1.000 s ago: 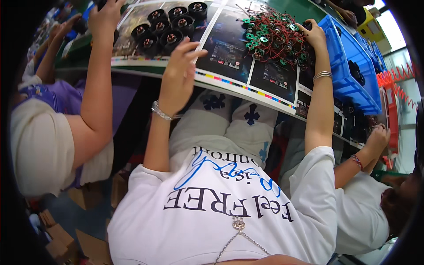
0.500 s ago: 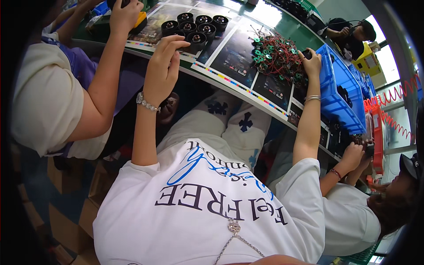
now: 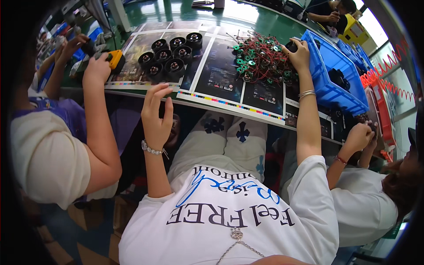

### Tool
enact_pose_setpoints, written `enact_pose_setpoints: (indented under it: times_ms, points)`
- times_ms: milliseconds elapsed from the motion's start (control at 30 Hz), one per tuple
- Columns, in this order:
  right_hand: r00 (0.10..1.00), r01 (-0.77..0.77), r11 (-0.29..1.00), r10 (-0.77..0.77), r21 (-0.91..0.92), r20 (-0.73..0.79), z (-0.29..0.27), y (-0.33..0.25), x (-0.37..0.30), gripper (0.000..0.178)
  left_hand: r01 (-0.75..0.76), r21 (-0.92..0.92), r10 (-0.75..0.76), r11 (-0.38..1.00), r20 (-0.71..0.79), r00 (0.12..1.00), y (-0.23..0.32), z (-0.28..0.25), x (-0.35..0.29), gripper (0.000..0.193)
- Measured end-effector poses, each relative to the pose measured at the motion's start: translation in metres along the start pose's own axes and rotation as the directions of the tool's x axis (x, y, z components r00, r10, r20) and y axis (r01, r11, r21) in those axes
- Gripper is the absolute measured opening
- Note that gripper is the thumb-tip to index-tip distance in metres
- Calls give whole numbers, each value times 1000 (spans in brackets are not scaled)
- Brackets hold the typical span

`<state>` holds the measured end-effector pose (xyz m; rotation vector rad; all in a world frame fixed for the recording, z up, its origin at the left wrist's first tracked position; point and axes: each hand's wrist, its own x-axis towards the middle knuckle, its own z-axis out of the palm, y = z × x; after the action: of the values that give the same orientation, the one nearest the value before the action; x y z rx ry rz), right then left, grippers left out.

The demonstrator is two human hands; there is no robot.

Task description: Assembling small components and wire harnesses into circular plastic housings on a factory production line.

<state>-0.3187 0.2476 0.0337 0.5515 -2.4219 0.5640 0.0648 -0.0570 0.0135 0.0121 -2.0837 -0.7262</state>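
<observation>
The right hand (image 3: 298,54) is stretched to the far right of the table (image 3: 229,17), its fingers curled around a small black round part (image 3: 291,45) at the right edge of a heap of red-wired green-and-black parts (image 3: 258,62). The part is gripped just left of the blue bin (image 3: 335,73), whose long axis runs from far left to near right. The left hand (image 3: 157,115) is raised at the near edge of the table, open with fingers loosely spread, and nothing is held in it. A cluster of black round housings (image 3: 170,55) is set on printed sheets (image 3: 221,75) beyond and slightly right of that hand, well apart from it. The heap is far nearer the right hand. A neighbour's hand (image 3: 96,70) is seen beside a yellow tool (image 3: 115,59) on the left.
</observation>
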Motion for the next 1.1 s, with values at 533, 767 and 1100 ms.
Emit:
enact_pose_setpoints:
  times_ms: [533, 767, 1100]
  points:
    - [857, 483, 849, -508, 215, 82, -118, -149, -125, 48, 100, -462, 36, 881, 276, 960, 39, 71, 5, 53]
    - [833, 380, 872, -468, 308, 296, -114, -153, -165, 47, -9, -465, 279, 885, 516, 810, 45, 103, 42, 77]
    - [954, 202, 888, -274, 413, 124, -106, -118, -157, 49, 38, -386, 200, 922, 555, 807, 40, 121, 42, 46]
